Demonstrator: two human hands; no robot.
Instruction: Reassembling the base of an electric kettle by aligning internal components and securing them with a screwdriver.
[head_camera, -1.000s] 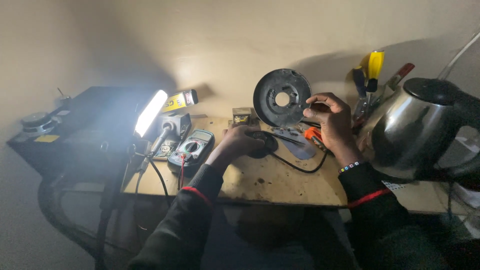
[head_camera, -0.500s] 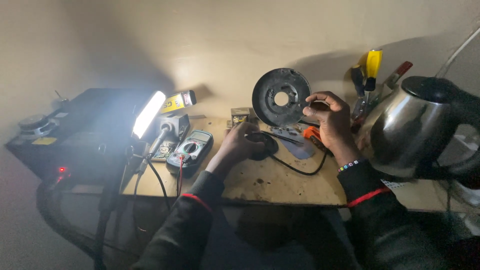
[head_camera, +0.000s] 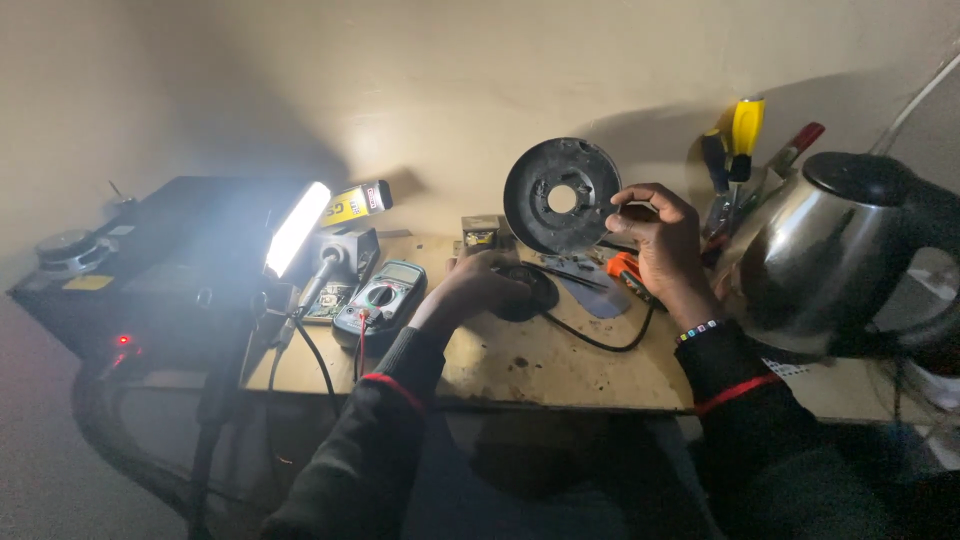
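My right hand (head_camera: 660, 240) holds a round black plastic disc (head_camera: 560, 196) upright by its right edge; the disc has a centre hole and stands above the wooden bench top (head_camera: 560, 365). My left hand (head_camera: 480, 290) rests on a small round black part (head_camera: 530, 292) lying on the bench, with a black cord (head_camera: 600, 340) running from it toward the right. Both arms wear dark sleeves with red cuffs.
A steel electric kettle (head_camera: 830, 260) stands at the right. Screwdrivers (head_camera: 740, 150) lean on the wall behind it. A multimeter (head_camera: 382, 302) lies left of my left hand, beside a bright lamp (head_camera: 295, 228), a yellow tube (head_camera: 355, 203) and a black box (head_camera: 150, 270).
The view has shifted slightly; my right hand has lifted the disc a little higher. My left hand stays on the round black part.
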